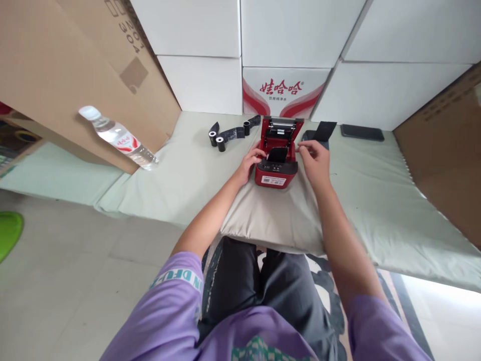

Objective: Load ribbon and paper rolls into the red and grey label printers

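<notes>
A small red label printer (276, 168) stands on the cloth in front of me with its lid (282, 131) raised. Inside its bay sits a black roll (278, 154), partly hidden by the front panel. My left hand (251, 163) holds the printer's left side, its fingertips over the edge of the bay. At the right edge, my right hand (314, 155) has thumb and forefinger pinched together beside the printer. Whatever is between those fingers is too small to make out. Behind that hand lies a dark flat piece (325, 131).
Several black ribbon rolls (221, 144) lie left of the printer, with loose strips trailing. A phone (362, 133) rests at the right. White boxes (283, 90) are stacked behind. A water bottle (122, 140) leans left by a cardboard box (112, 65); another brown box (447, 145) stands right.
</notes>
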Demonstrator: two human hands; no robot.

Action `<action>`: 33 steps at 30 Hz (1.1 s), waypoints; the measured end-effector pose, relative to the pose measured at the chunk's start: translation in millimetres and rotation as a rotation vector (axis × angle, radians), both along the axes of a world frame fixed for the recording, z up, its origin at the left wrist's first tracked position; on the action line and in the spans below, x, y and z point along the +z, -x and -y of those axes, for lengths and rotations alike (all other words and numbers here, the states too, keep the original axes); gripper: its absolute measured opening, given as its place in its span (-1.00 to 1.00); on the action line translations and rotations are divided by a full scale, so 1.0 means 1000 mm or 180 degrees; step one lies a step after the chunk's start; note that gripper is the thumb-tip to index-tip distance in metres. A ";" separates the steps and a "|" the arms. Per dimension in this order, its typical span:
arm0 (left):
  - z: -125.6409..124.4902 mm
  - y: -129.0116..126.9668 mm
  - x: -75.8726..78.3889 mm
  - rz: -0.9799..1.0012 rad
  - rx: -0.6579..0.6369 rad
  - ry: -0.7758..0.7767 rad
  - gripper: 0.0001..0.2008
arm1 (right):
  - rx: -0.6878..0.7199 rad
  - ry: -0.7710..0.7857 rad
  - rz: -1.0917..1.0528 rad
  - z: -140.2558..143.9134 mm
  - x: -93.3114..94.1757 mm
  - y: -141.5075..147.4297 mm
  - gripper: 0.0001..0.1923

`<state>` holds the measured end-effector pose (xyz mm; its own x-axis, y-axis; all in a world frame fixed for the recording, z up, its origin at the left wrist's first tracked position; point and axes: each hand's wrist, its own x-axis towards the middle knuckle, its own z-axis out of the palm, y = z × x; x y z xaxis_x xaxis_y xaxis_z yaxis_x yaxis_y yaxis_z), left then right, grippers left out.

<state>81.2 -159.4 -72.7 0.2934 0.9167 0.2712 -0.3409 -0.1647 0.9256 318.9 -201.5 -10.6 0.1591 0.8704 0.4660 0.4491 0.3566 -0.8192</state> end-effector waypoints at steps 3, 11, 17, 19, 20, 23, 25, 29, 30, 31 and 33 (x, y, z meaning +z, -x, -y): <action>0.004 0.000 0.006 0.0158 0.0015 0.0197 -0.82 | 0.0405 0.0464 0.0807 -0.005 0.035 0.004 -0.74; 0.008 -0.001 0.011 0.0351 -0.0030 0.0208 -0.77 | 0.1218 0.1278 0.2892 -0.042 0.069 0.031 -0.55; 0.004 0.000 0.008 0.0519 -0.0049 0.0187 -0.69 | 0.0956 0.1762 0.4219 -0.047 0.081 0.060 -0.52; 0.003 0.000 0.008 0.0542 -0.0073 0.0185 -0.70 | 0.1007 0.1819 0.4282 -0.047 0.086 0.068 -0.50; 0.004 0.000 0.008 0.0544 -0.0070 0.0190 -0.70 | 0.1063 0.1832 0.4289 -0.047 0.087 0.070 -0.51; 0.005 0.000 0.009 0.0493 -0.0036 0.0208 -0.70 | 0.1183 0.1749 0.4236 -0.047 0.090 0.067 -0.62; 0.005 0.001 0.010 0.0464 -0.0042 0.0209 -0.71 | 0.1172 0.1510 0.4099 -0.042 0.090 0.057 -0.69; 0.002 0.002 0.008 0.0475 -0.0052 0.0185 -0.73 | 0.0931 0.1032 0.3607 -0.020 0.093 0.033 -0.71; 0.001 0.002 0.006 0.0468 -0.0042 0.0178 -0.74 | 0.0836 0.0959 0.3431 -0.013 0.096 0.030 -0.69; 0.000 0.003 0.005 0.0458 -0.0037 0.0172 -0.75 | 0.0740 0.0882 0.3196 -0.007 0.099 0.028 -0.66; -0.003 0.003 0.003 0.0451 -0.0041 0.0154 -0.76 | 0.0643 0.0693 0.2541 0.003 0.108 0.030 -0.59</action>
